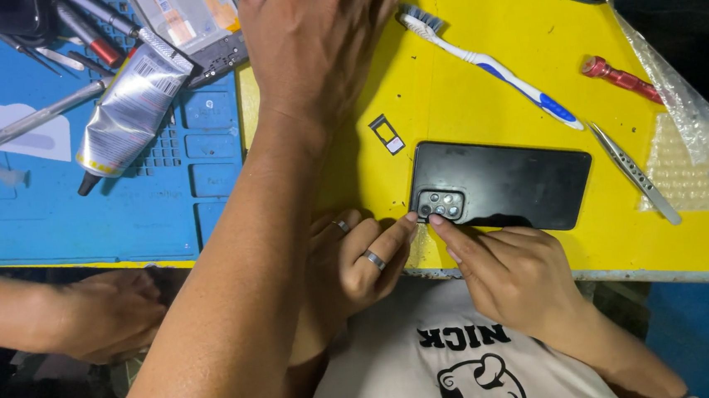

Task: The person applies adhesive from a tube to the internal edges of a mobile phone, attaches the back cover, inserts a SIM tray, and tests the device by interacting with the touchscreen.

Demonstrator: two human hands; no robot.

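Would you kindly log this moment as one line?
left hand: fingertip at phone | right hand: fingertip at phone | nearby: toothbrush, tweezers

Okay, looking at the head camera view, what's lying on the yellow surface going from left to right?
Small card tray → black phone, lying back up → white and blue toothbrush → red pen-shaped tool → metal tweezers → clear bubble wrap.

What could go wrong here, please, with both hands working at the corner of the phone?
1. The phone lies close to the yellow table's edge; a push from the left hand or right hand might slide it off.
2. Another person's arm reaches across and could bump the phone or hands.
3. The small SIM tray lies loose nearby and could be knocked away.
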